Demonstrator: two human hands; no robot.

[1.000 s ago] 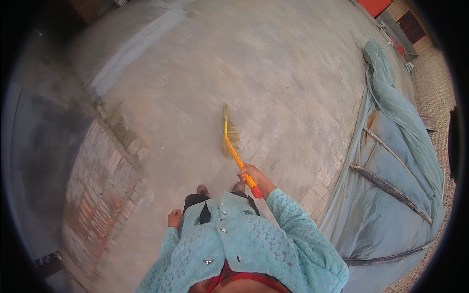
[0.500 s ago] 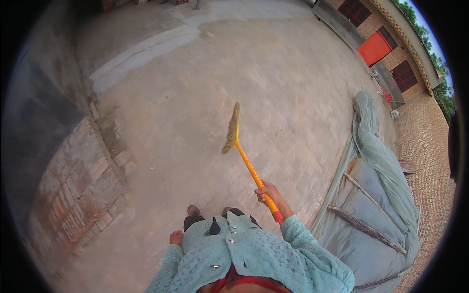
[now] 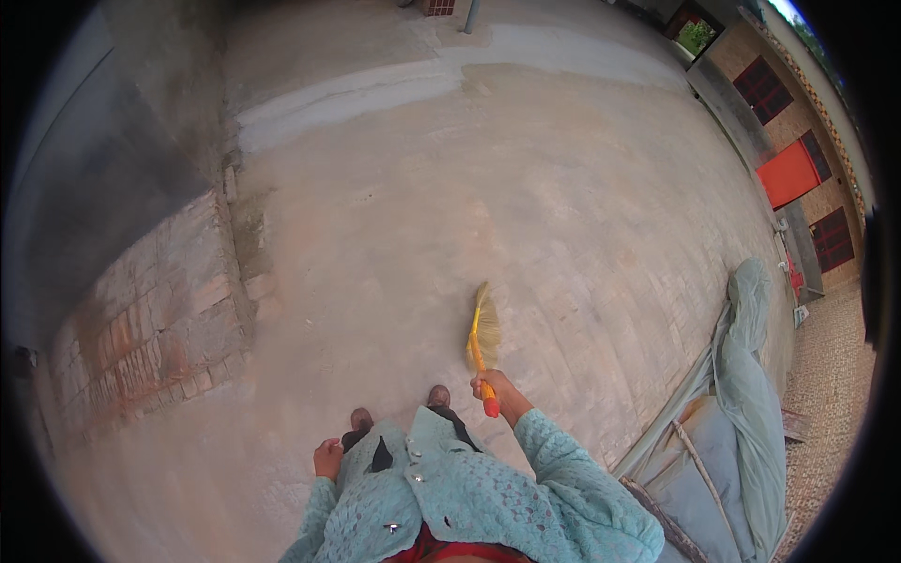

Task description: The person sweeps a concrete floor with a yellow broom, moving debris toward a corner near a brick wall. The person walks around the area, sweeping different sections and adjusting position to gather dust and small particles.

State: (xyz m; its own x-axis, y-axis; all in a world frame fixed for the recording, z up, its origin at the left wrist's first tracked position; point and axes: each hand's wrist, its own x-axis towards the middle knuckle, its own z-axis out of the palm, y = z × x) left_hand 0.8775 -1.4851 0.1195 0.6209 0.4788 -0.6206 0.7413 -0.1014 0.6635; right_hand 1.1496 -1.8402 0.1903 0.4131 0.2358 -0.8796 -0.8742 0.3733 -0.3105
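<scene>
Ground progress: the broom (image 3: 484, 342) is in hand over the paved ground (image 3: 394, 263), so work with it seems under way. A few dark specks (image 3: 366, 197) lie far ahead, but no swept heap can be made out; how much is done and how much is left cannot be told.
Broom direction: the brush end points far, away from the person, and the red handle end points near, toward the jacket (image 3: 488, 497). The long axis runs near to far, the handle leaning slightly left as it goes; the bristles spread to the right.
Broom place: ahead of the right shoe (image 3: 438, 396) and a little to its right; whether the bristles touch the ground cannot be told.
Right hand (image 3: 499, 390): fingers wrapped around the orange handle, close to its red end.
Left hand (image 3: 328, 458): beside the person's left hip, with nothing visible in it; the fingers look bent, but how far they are closed cannot be told.
Sides: brick paving (image 3: 150, 338) on the left, a plastic sheet (image 3: 751, 366) on the near right.
</scene>
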